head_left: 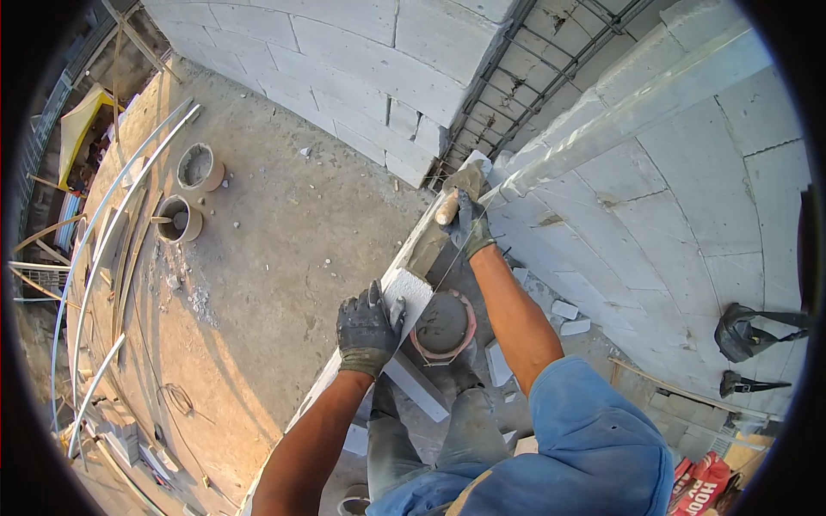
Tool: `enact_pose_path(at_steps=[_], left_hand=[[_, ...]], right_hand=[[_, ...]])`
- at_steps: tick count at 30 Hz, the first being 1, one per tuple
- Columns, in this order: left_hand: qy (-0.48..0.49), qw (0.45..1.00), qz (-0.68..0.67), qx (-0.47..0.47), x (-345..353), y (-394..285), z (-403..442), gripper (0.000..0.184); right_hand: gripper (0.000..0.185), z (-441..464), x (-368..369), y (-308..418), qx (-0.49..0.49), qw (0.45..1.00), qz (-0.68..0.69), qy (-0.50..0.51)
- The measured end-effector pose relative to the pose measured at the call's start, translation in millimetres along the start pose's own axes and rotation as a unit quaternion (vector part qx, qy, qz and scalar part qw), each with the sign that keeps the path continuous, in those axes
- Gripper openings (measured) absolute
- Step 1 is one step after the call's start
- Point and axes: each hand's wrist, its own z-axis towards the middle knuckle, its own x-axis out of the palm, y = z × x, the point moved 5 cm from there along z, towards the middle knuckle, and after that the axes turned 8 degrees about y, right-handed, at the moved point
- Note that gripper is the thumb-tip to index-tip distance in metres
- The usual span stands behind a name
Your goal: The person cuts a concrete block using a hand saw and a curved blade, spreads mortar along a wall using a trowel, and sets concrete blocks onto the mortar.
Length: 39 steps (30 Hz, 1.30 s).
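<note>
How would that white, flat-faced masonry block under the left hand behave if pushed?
The white, flat-faced masonry block would probably slide rather than roll. Its straight edges suggest stiffness. It may chip easily, judging by the small white chunks lying nearby.

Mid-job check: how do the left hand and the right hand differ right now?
The left hand holds the white block, while the right hand grips a trowel-like tool by its handle. The left hand's fingers look fairly straight; the right hand's are curled. The right hand is farther from the body than the left hand. Both wear dark gloves.
</note>
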Motion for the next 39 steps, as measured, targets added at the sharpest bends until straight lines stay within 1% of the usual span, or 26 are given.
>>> enact_pose_path(at_steps=[2, 4, 5, 8, 9, 10, 12, 13, 14, 16, 17, 18, 20, 21, 22, 24, 25, 27, 28, 30, 31, 33, 35, 36, 37, 39], left_hand=[[0.003, 1.000, -0.001, 0.001, -1, -1, 0, 0.060], [-0.007, 1.000, -0.002, -0.006, 0, -1, -1, 0.060], [-0.007, 1.000, -0.001, -0.006, 0, -1, 1, 0.060], [0.002, 1.000, -0.007, -0.010, 3, 0, 1, 0.060], [-0.005, 1.000, 0.000, -0.004, 4, 0, 1, 0.059], [-0.013, 1.000, 0.007, 0.002, 3, -1, 1, 0.059], [-0.009, 1.000, 0.002, 0.000, 0, -3, -1, 0.059], [-0.006, 1.000, -0.004, -0.002, -1, -4, 0, 0.058], [-0.006, 1.000, -0.002, 0.000, 1, -3, 0, 0.058], [-0.052, 0.998, 0.007, 0.022, 3, -3, -1, 0.058], [-0.053, 0.998, 0.009, 0.021, 2, -3, 0, 0.058], [-0.054, 0.998, 0.005, 0.024, 1, -4, 0, 0.058], [-0.055, 0.998, 0.001, 0.025, 0, -4, -1, 0.058], [-0.044, 0.999, 0.006, 0.019, 1, -3, -2, 0.057], [-0.034, 0.999, 0.010, 0.014, 2, -3, -2, 0.057], [-0.032, 0.999, 0.009, 0.009, 1, -3, -2, 0.057], [-0.028, 1.000, 0.007, 0.006, 1, -3, -2, 0.057], [-0.025, 1.000, 0.006, 0.004, 2, -3, -2, 0.057], [-0.021, 1.000, 0.005, 0.004, 2, -3, -2, 0.057], [-0.018, 1.000, 0.004, 0.002, 2, -2, -1, 0.057], [-0.012, 1.000, 0.003, 0.002, 3, -2, -1, 0.057], [-0.027, 1.000, 0.008, 0.013, 3, 0, -1, 0.058], [-0.041, 0.999, 0.008, 0.019, 2, -1, -1, 0.059], [-0.019, 1.000, 0.003, 0.006, 1, -1, 0, 0.058], [0.004, 1.000, -0.004, -0.010, 1, 0, -1, 0.058], [-0.009, 1.000, -0.009, -0.016, 1, 1, -2, 0.058]], right_hand=[[0.023, -4, -9, -4, 0.025, 0.999, 0.002, -0.028], [0.021, 1, -17, -11, -0.027, 0.993, 0.035, 0.111], [0.018, -1, -25, -14, -0.011, 0.996, 0.044, 0.078], [0.017, -21, -32, -10, 0.002, 0.996, -0.011, 0.084], [0.017, -14, -41, -21, 0.045, 0.971, 0.050, 0.231], [0.017, -12, -44, -28, 0.045, 0.970, 0.051, 0.232], [0.022, -11, -62, -45, 0.027, 0.996, -0.037, 0.082], [0.020, -38, -46, -34, 0.021, 0.991, -0.117, 0.053], [0.020, -39, -52, -40, 0.020, 0.992, -0.115, 0.053], [0.020, -22, -69, -69, 0.017, 0.989, -0.096, 0.112], [0.024, -20, -77, -81, 0.003, 0.988, -0.133, 0.076], [0.024, -29, -72, -85, 0.004, 0.988, -0.131, 0.077], [0.028, -51, -61, -81, -0.051, 0.983, -0.175, 0.035], [0.031, -53, -66, -87, -0.039, 0.972, -0.227, 0.048], [0.031, -51, -68, -92, -0.039, 0.972, -0.227, 0.049], [0.030, -45, -72, -98, -0.094, 0.981, -0.169, 0.033], [0.030, -43, -77, -101, -0.094, 0.980, -0.171, 0.035], [0.039, -46, -92, -107, -0.047, 0.959, -0.277, 0.040], [0.039, -55, -96, -101, -0.048, 0.959, -0.278, 0.042], [0.038, -83, -94, -99, 0.068, 0.972, -0.171, 0.144], [0.035, -107, -83, -79, 0.020, 0.971, -0.198, 0.131], [0.032, -121, -109, -86, -0.005, 0.972, -0.194, 0.135], [0.028, -147, -135, -72, 0.079, 0.977, -0.140, 0.137], [0.027, -170, -145, -59, 0.189, 0.969, -0.094, 0.131], [0.024, -173, -174, -47, 0.191, 0.963, -0.152, 0.115], [0.019, -179, -232, -23, 0.202, 0.940, -0.264, 0.082]])
